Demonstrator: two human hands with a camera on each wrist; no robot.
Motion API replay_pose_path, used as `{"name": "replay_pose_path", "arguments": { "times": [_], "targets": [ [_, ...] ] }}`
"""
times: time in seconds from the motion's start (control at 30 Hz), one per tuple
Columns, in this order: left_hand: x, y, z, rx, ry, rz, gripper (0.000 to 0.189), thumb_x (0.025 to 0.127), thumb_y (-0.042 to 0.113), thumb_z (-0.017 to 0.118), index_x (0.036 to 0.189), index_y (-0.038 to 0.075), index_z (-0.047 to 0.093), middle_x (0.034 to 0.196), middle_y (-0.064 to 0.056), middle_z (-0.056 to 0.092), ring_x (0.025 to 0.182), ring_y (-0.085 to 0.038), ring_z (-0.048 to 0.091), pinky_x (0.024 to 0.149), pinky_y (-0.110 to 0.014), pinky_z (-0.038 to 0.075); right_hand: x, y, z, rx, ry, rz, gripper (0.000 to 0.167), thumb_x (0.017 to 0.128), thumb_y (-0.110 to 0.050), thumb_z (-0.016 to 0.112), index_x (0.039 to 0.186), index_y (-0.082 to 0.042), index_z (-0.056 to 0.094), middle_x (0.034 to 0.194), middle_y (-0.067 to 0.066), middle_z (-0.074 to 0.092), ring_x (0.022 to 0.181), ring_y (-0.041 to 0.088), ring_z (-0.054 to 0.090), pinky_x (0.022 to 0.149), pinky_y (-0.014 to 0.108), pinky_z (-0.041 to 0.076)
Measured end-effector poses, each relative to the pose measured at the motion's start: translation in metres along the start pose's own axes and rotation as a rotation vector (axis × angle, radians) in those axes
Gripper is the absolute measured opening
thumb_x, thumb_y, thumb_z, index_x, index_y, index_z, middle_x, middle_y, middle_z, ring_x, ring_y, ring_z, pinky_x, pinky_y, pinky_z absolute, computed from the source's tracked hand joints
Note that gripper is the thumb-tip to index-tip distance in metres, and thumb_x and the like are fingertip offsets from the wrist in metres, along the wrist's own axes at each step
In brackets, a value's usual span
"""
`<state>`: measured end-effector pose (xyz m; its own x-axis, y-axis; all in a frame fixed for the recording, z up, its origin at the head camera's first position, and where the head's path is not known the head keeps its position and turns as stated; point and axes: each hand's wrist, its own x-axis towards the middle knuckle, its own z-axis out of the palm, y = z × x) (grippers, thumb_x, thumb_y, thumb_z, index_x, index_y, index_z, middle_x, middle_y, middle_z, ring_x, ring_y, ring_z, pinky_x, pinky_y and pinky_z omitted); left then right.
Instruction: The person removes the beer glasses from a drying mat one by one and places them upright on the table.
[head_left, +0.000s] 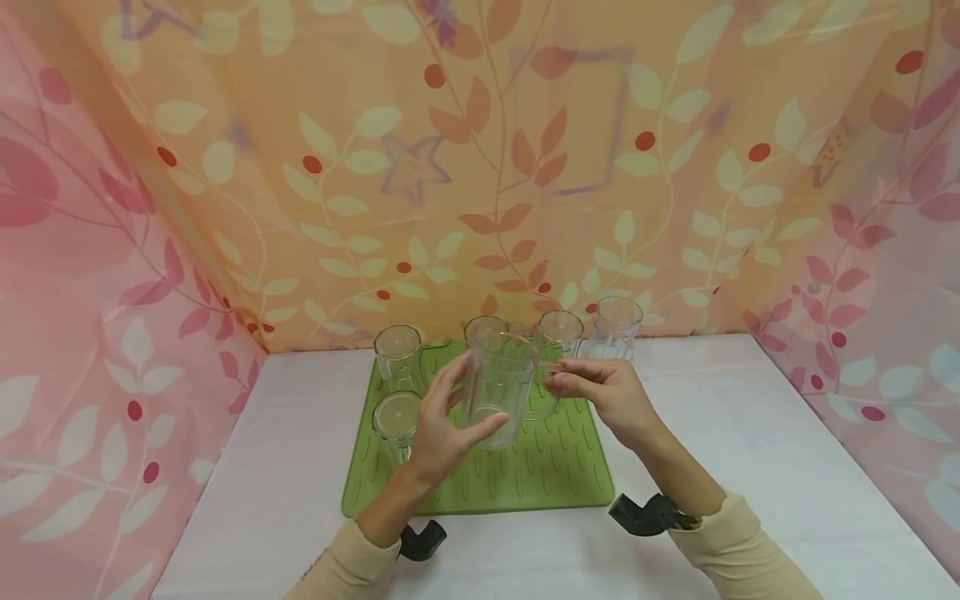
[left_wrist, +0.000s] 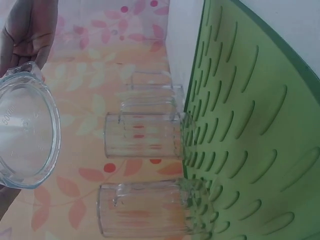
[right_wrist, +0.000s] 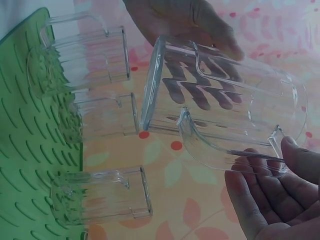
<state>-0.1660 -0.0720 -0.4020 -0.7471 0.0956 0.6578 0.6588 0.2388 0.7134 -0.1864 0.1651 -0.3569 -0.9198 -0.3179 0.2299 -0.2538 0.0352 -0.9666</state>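
A clear glass mug (head_left: 501, 387) is held above the green mat, its thick base downward. The left hand (head_left: 442, 421) grips the body, with the thumb across the near side and the fingers behind, seen through the glass in the right wrist view. At the mug's right side, the right hand (head_left: 611, 396) pinches the handle (right_wrist: 230, 155) between thumb and fingers. In the left wrist view the mug's round base (left_wrist: 25, 130) faces the camera, with raised lettering on it.
Several similar mugs stand base up on the ribbed green mat (head_left: 525, 487), two along its left side (head_left: 397, 358) and others at the back (head_left: 561, 333). Another glass mug (head_left: 618, 321) stands behind the right hand on the white table (head_left: 690, 392). Patterned cloth (head_left: 480, 167) encloses the table.
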Motion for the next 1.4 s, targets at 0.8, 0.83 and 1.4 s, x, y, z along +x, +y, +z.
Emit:
{"name": "replay_pose_path", "arguments": {
  "times": [0.8,0.83,1.4],
  "targets": [
    [0.009,0.007,-0.01,0.052,-0.09,-0.009,0.072,0.079,0.008,0.08,0.141,0.002,0.044,0.138,-0.016,0.052,0.124,-0.031,0.053,0.095,-0.045,0.054,-0.001,-0.004,-0.008,0.024,0.099,-0.073,0.032,0.092,0.001,0.061,0.109,0.028,0.057,0.087,-0.012,0.075,0.083,0.005,0.073,0.073,0.022,0.06],
    [0.009,0.008,-0.012,0.059,-0.086,0.003,0.067,0.079,0.007,0.079,0.138,0.002,0.048,0.136,-0.016,0.054,0.123,-0.03,0.054,0.095,-0.044,0.055,-0.001,-0.004,-0.01,0.027,0.105,-0.076,0.03,0.092,0.001,0.061,0.109,0.026,0.059,0.087,-0.012,0.075,0.083,0.005,0.073,0.074,0.022,0.06],
    [-0.006,0.003,-0.072,0.203,-0.069,-0.024,0.055,0.078,0.006,0.08,0.129,0.012,0.059,0.134,-0.006,0.058,0.123,-0.016,0.053,0.104,-0.012,0.039,0.004,-0.01,-0.037,0.006,0.27,-0.149,0.028,0.09,0.003,0.064,0.106,0.026,0.059,0.085,-0.01,0.076,0.079,0.005,0.074,0.071,0.021,0.06]
  ]
}}
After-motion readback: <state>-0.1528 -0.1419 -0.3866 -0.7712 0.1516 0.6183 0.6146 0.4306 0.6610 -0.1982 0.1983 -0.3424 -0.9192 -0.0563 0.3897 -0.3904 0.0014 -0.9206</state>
